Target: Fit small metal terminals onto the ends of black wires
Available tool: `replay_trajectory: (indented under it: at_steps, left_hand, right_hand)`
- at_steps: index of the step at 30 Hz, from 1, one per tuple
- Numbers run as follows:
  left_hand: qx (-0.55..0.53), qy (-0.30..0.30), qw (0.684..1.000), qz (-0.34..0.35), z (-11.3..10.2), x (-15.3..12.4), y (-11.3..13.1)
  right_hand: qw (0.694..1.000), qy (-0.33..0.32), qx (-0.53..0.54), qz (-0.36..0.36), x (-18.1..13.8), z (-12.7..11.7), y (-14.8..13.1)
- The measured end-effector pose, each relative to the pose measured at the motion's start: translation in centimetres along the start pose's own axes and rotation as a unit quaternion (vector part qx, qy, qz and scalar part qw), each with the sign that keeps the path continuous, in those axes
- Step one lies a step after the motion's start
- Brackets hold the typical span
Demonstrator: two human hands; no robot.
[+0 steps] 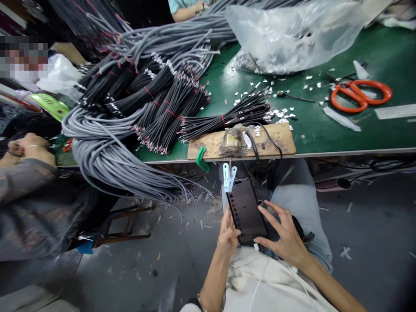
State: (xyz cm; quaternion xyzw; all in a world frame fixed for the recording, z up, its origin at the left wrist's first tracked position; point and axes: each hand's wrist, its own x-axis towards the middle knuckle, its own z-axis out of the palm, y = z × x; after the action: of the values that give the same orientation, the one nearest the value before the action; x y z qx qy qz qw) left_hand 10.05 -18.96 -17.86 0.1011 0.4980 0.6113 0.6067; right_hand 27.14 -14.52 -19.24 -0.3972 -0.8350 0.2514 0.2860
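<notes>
A dark smartphone [248, 214] lies tilted over my lap, a column of small icons along the left of its dim screen. My left hand [228, 236] is closed around its left edge, thumb by the lower corner. At the phone's right side is my right hand [287, 236], fingers apart, with thumb and index tips at or just over the edge. A white cable plug [256, 246] sits at the phone's lower end. Just above the phone, a light blue clothespin [229, 177] hangs from the shaft of a small motor [232, 142] on a wooden board [284, 138].
Bundled black wires [224, 119] and thick grey cables [110, 160] cover the green table's [351, 138] left side, the cables drooping over its edge. Orange-handled scissors [360, 95], a plastic bag [292, 39] and white scraps lie rightward. Another person's hands [27, 149] are at left.
</notes>
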Motion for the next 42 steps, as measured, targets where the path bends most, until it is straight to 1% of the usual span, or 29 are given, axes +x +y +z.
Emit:
replay_trajectory:
  at_steps: [4,10,15,25,36,42]
  left_hand:
    - [-0.005,-0.004,1.000,-0.007,0.12,-0.02,0.07]
    - [0.006,-0.014,1.000,0.001,0.22,-0.05,-0.02]
    - [-0.009,-0.004,1.000,0.012,-0.02,-0.03,-0.17]
    - [-0.021,-0.020,0.999,0.022,0.10,0.04,-0.23]
    - [0.012,-0.001,1.000,0.007,0.11,-0.15,-0.41]
    - [0.003,0.005,1.000,-0.008,0.28,-0.22,-0.56]
  right_hand:
    - [0.999,0.025,0.000,0.025,0.40,0.16,0.10]
    - [1.000,0.031,0.003,0.000,0.45,0.32,-0.15]
    - [1.000,0.031,-0.001,-0.003,0.35,0.28,-0.22]
    - [0.999,0.036,-0.004,-0.011,0.60,0.23,-0.33]
    - [0.999,0.039,-0.005,0.001,0.45,0.42,-0.11]
    - [0.999,0.048,-0.014,-0.007,0.58,0.46,-0.26]
